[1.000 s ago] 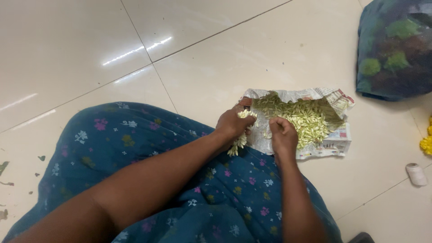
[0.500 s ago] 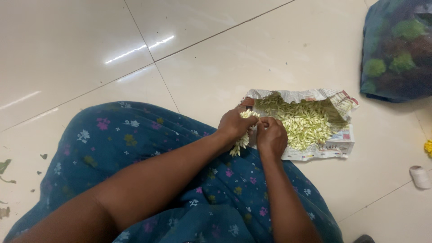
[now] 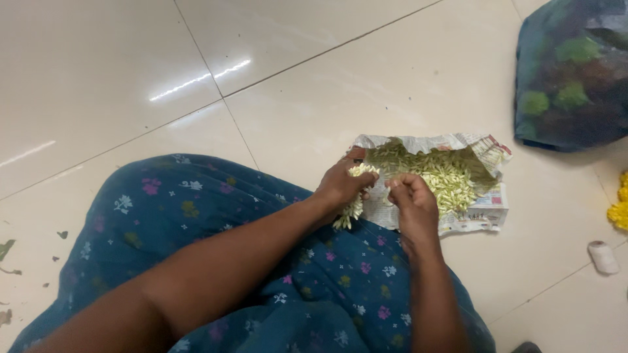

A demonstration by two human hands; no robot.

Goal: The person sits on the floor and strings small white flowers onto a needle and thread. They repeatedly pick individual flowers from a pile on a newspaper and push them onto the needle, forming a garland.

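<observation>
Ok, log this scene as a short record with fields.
left hand: holds a strung bunch of white buds
right hand: fingers pinched, beside the left hand, over the paper's edge
paper: opened newspaper on the floor, heaped with loose buds
lap: blue flowered cloth
floor: pale glossy tiles
far right: dark bag, white spool, yellow flowers

The opened newspaper sheet [image 3: 470, 216] lies on the tiled floor [image 3: 314, 85], just beyond the person's lap [image 3: 275, 261]. A heap of flower buds [image 3: 445, 176] lies on the newspaper sheet. The left hand [image 3: 340, 186] sits at the sheet's left edge, with a strung bunch of buds [image 3: 356, 196] in it; the right hand [image 3: 409, 199] is over its near edge. Right of the sheet and farther away lies a plastic bag [image 3: 569, 72]. Right of the sheet and nearer lie a thread spool [image 3: 602, 256] and some loose blossoms [image 3: 618, 209].
</observation>
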